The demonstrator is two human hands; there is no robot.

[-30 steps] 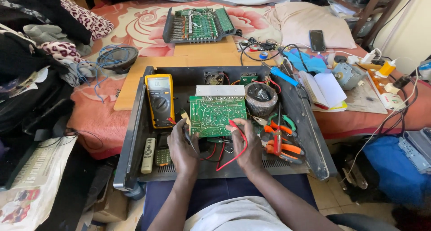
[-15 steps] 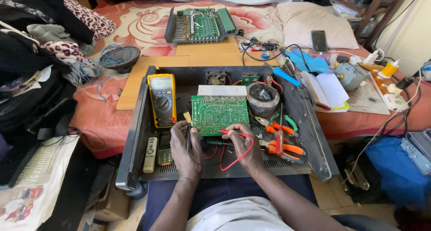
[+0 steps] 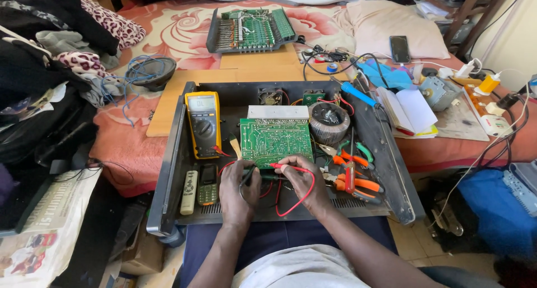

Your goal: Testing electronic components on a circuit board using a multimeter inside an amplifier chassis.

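1. hidden: the tips of both probes sit at the near edge of the green circuit board (image 3: 276, 141) and are too small to make out; whether they touch it cannot be told. the person's forearms run out of the bottom of the view.
2. left hand (image 3: 238, 190): closed narrowly round a black probe (image 3: 248, 176), which slants up and to the right toward the board.
3. right hand (image 3: 305, 181): pinching a red probe (image 3: 284, 166), long axis nearly level, tip to the left; its red lead (image 3: 299, 201) loops below the hand.
4. circuit board: rectangular, green, solder side up with pale traces, long axis left to right, lying inside the open black chassis (image 3: 173, 170) on the person's lap.
5. yellow multimeter (image 3: 203, 123): upright rectangle left of the board, display at the far end.
6. right of the board: a round toroidal transformer (image 3: 329, 122); orange-handled pliers (image 3: 358, 181) near the right hand.
7. bed (image 3: 184, 33): beyond the chassis, carrying a second green board (image 3: 251, 27).
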